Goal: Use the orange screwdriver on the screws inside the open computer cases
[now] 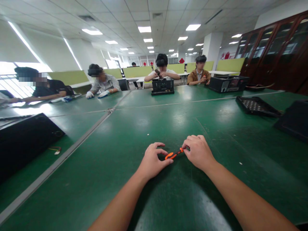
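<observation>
A screwdriver (173, 154) with an orange and black handle lies slantwise low over the green table (101, 179), between my two hands. My right hand (197, 151) pinches its far right end near the orange collar, and the shaft is hidden behind those fingers. Around the left, butt end of the handle, my left hand (154, 160) is spread, thumb below and fingers above. The left fingertips come close to the handle; whether they touch it I cannot tell.
A black panel (26, 141) lies at left, with a small wired connector (57, 152) beside it. At right are a perforated black part (257, 106) and a dark case piece (295, 118). Across the table, several people sit near computer cases (163, 86). A metal seam (79, 141) crosses the tabletop.
</observation>
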The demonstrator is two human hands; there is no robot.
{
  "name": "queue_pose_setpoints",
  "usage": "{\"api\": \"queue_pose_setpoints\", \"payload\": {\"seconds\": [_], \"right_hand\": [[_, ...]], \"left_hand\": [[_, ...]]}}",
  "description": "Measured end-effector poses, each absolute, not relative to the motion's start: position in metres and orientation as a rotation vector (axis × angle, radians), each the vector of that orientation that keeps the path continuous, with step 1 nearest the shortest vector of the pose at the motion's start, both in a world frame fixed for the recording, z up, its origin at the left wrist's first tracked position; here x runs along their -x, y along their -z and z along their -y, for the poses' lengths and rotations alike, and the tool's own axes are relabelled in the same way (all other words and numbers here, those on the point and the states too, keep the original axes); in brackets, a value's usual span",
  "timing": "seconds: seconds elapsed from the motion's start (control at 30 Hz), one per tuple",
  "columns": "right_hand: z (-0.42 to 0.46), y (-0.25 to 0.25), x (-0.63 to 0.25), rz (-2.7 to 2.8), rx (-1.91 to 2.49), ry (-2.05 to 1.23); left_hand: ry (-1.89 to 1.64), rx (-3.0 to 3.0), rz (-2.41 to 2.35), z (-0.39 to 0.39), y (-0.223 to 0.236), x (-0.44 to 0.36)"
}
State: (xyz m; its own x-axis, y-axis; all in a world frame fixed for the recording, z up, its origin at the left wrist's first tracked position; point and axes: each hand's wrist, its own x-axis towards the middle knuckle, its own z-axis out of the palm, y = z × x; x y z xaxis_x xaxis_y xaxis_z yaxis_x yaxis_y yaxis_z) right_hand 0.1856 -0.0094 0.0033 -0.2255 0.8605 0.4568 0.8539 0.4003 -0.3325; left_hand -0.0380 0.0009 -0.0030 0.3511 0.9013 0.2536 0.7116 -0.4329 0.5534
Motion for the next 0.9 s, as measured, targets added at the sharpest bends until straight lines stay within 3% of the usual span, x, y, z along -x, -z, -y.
{"api": "queue_pose_setpoints", "payload": {"seconds": [0.27, 0.6, 0.77, 0.9], "right_hand": [[0.005, 0.000, -0.189, 2.062, 1.525, -0.100], [0.003, 0.010, -0.188, 2.097, 1.545, -0.517], [0.007, 0.002, -0.193, 2.168, 1.538, -0.376], [0.013, -0.013, -0.199, 2.207, 1.542, -0.137]], "left_hand": [[-0.777, -2.312, -1.388, -0.002, 0.002, 0.039], [-1.153, -2.417, -1.283, 0.002, -0.010, 0.042], [-1.108, -2.419, -1.262, 0.000, -0.010, 0.045], [-0.802, -2.477, -1.189, -0.004, -0.001, 0.044]]}}
